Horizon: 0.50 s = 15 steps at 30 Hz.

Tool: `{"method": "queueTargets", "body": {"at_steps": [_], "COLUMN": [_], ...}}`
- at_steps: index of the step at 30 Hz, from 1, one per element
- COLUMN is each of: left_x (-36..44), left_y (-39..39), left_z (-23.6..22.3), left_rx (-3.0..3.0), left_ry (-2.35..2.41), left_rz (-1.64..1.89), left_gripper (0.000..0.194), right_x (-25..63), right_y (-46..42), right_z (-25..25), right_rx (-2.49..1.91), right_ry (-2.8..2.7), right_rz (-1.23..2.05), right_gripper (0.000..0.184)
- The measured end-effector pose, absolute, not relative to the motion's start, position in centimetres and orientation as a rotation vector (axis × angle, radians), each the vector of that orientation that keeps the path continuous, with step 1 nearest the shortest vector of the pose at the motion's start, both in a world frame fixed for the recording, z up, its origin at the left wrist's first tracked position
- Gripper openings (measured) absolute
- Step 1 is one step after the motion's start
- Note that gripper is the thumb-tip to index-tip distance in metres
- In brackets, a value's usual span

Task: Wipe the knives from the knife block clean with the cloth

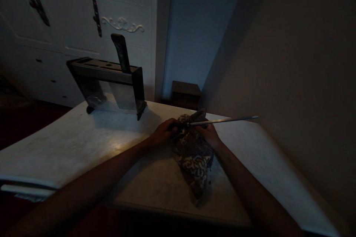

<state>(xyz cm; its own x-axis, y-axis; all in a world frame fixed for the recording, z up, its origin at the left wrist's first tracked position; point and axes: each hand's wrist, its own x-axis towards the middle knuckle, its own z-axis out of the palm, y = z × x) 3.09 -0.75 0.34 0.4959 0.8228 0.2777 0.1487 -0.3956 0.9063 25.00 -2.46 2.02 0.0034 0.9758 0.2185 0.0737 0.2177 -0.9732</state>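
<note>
A sharpening steel with a long thin metal rod points to the right above the table. My left hand is closed around its dark handle end, which is mostly hidden by the fingers and cloth. My right hand grips a brown and cream patterned cloth close to the base of the rod. The cloth bunches up around the handle and hangs down between my forearms, its lower tip over the tabletop. Dim light hides the exact finger positions.
On the pale table, a knife block with clear sides stands at the back left, one black-handled knife upright in it. White cabinets rise behind. A brown wall borders the right, and a small wooden stand sits beyond the table.
</note>
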Motion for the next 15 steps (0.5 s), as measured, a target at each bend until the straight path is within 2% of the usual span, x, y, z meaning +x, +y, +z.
{"method": "queueTargets", "body": {"at_steps": [5, 8, 15], "left_x": [3.9, 4.2, 4.2], "left_y": [-1.2, -1.5, -2.2], "left_z": [0.3, 0.5, 1.4], "left_rx": [1.527, 1.467, 1.726], "left_ry": [0.729, 0.718, 0.798], "left_rz": [0.990, 1.003, 1.018], "left_gripper": [0.050, 0.054, 0.040], "right_x": [24.8, 24.4, 23.7], "right_y": [-2.2, -2.7, -4.2], "right_z": [1.8, 2.1, 3.1], "right_rx": [-1.082, -1.063, -1.046], "right_ry": [-1.233, -1.194, -1.268], "right_rz": [0.936, 1.055, 1.306], "right_gripper": [0.038, 0.042, 0.046]}}
